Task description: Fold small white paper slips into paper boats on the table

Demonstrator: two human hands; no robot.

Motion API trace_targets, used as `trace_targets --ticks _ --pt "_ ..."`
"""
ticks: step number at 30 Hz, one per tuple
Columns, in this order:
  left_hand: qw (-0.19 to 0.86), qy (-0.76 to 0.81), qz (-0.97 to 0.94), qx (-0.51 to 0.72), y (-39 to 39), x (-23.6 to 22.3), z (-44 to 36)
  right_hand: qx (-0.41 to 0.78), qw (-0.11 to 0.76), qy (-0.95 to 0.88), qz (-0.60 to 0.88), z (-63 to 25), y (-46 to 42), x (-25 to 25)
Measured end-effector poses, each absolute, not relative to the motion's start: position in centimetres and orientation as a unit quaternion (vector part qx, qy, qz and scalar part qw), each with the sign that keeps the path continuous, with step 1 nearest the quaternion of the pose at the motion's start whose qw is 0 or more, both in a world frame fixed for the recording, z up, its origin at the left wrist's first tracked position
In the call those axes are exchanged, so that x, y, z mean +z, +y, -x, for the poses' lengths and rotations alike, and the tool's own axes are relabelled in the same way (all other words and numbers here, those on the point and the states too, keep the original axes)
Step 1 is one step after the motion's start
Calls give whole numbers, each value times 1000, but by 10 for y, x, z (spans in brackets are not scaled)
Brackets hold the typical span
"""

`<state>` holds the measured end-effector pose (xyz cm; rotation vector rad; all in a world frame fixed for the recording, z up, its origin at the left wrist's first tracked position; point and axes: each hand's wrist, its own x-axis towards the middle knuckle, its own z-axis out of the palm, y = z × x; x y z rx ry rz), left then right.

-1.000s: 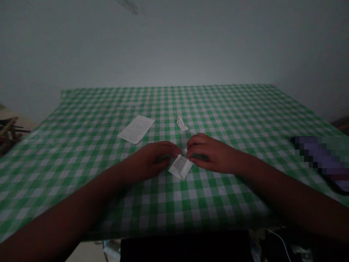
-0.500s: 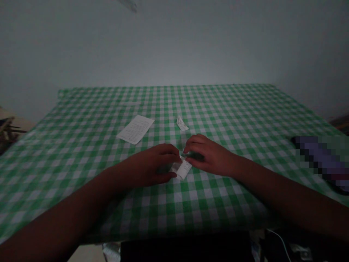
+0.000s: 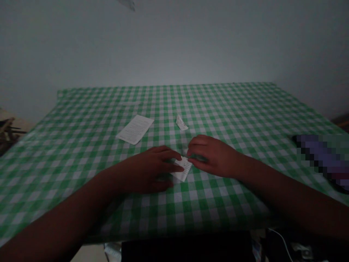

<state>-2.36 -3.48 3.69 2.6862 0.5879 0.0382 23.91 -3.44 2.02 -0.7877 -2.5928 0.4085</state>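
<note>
A small piece of white printed paper (image 3: 183, 177) lies on the tablecloth in front of me, partly covered by fingers. My left hand (image 3: 154, 168) is open, its fingers spread and two fingertips pressing on the paper from the left. At the paper's upper right corner, my right hand (image 3: 212, 155) is closed, thumb and fingers pinched together against its edge. How much paper sits between those right fingertips is hard to see in the dim light.
A larger printed sheet (image 3: 136, 129) lies flat at the left, and a small folded paper piece (image 3: 181, 123) stands beyond my hands. A dark, partly pixelated object (image 3: 316, 154) rests at the right. The green checked tablecloth (image 3: 231, 109) reaches back to a plain wall (image 3: 174, 43).
The raised flap of the small paper now lies flatter under my left fingers, which have spread over it. My right fingers have closed together at its corner.
</note>
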Motion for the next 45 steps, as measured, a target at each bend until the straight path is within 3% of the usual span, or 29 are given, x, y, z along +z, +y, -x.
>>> trace_targets --ticks 6,12,21,45 --pt "163 267 -950 -5 -51 33 19 154 89 -949 260 -243 -46 37" --pt "138 335 -932 21 -63 22 3 101 90 -954 267 -243 -52 32" --pt "209 288 -934 43 -39 37 22 121 81 -955 258 -244 -52 28" --pt "151 302 -941 -12 -38 40 20 126 34 -960 249 -236 -59 25"
